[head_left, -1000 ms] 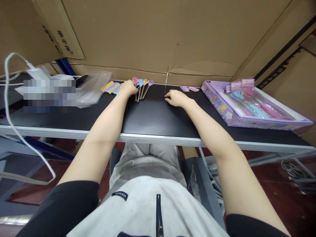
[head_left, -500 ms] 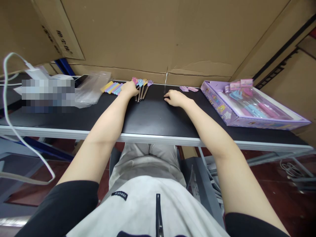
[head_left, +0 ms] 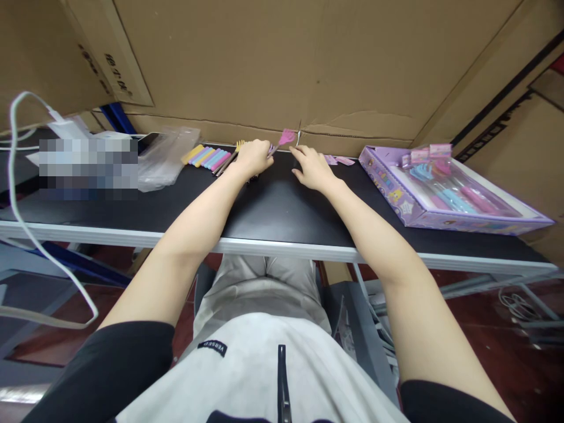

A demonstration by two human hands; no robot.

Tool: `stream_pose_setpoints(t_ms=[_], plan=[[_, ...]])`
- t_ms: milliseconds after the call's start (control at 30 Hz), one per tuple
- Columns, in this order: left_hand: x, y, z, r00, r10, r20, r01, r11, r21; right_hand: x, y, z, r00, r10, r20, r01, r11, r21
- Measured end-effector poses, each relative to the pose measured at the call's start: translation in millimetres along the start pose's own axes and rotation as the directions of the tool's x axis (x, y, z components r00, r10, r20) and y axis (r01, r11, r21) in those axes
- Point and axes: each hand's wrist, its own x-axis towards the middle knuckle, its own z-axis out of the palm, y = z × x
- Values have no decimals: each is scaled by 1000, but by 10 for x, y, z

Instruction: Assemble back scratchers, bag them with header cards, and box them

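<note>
My left hand (head_left: 254, 157) is closed on a back scratcher with a pink hand-shaped head (head_left: 286, 137) that sticks out to the right of the fingers. Its shaft is mostly covered by the hand. Beside and under that hand lie other back scratchers, a yellow claw head (head_left: 239, 145) among them, partly hidden. A row of pastel handles (head_left: 207, 157) in yellow, purple, blue and pink lies to the left. My right hand (head_left: 314, 168) rests over the black tabletop, holding nothing, thumb and fingers apart, close to the pink head.
On the right stands a purple display box (head_left: 458, 220) with packaged back scratchers inside. Small pink labels (head_left: 343, 160) lie behind my right hand. Clear plastic bags (head_left: 165, 158) and a white cable (head_left: 20, 211) are at left. A cardboard wall (head_left: 264, 64) closes off the back.
My left hand has moved right and picked up the pink back scratcher from the group, turning its head rightward. My right hand's fingers have spread and reach slightly farther forward.
</note>
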Motion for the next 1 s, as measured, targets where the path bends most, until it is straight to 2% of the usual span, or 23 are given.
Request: stream_pose_setpoints(t_ms=[133,233,433,600,700,800,900,1000], plan=[[-10,86,58,974,228,-2,-228,973,-28,28,31,39,999,-23,-32,22,1000,-16],[3,101,110,946,324,-15,-324,943,-74,35,15,18,999,-38,-3,38,999,-27],[53,84,127,929,368,-48,-371,918,-139,13,-77,-101,999,-17,41,17,1000,1],[174,-46,-89,932,358,-57,-362,908,-211,2,-105,-148,999,-6,40,5,1000,30],[196,-246,-234,970,240,-50,-245,940,-236,-2,-109,-163,999,22,38,-23,999,23],[122,-522,-260,999,-4,-50,-6,979,-203,-11,-119,-188,996,48,72,-48,999,-3],[7,-798,-187,970,-240,-44,232,962,-147,-18,-128,-210,993,63,98,-62,998,-15],[-65,-980,-119,927,-374,26,375,924,-81,-20,-126,-217,991,84,104,-83,996,-17]])
